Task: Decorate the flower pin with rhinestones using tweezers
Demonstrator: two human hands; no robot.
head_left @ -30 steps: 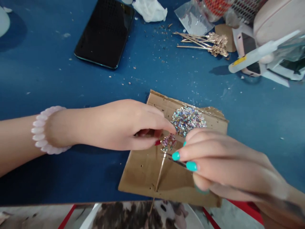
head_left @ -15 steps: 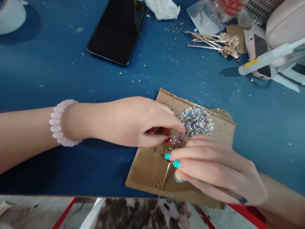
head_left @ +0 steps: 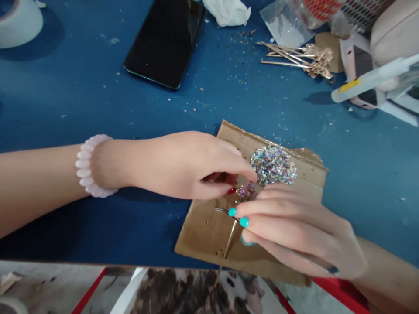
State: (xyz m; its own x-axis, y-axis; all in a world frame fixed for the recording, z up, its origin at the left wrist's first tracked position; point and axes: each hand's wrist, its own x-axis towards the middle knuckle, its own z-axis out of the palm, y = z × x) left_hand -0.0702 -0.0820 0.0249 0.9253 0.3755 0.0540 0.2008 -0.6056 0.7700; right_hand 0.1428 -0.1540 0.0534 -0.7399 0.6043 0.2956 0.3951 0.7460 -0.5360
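My left hand (head_left: pixel 196 168), wearing a pale pink bead bracelet, reaches in from the left. Its thumb and index finger close around the edge of a small ornament (head_left: pixel 246 192) set with pink stones. A thin gold stick (head_left: pixel 231 240) runs from below the ornament past the table edge, like a hairpin; my right fingers cover where they join. Tweezers (head_left: pixel 223 211) are gripped in my right hand (head_left: pixel 294 226), their bent tips pointing left and apart from the ornament. Under both hands lies a piece of cardboard (head_left: pixel 199 235), with a heap of multicoloured rhinestones (head_left: pixel 273 165) on it.
A black phone (head_left: pixel 165 43) lies at the back beside crumpled white tissue (head_left: pixel 229 12). Several gold flower-headed sticks (head_left: pixel 294 56) rest at the back right, near a white pen-like tube (head_left: pixel 369 80). A tape roll (head_left: pixel 22 26) stands at the far left.
The whole view has shifted slightly, moving things a little to the right. Both hands keep their hold, and the tweezer tips look closer together than before.
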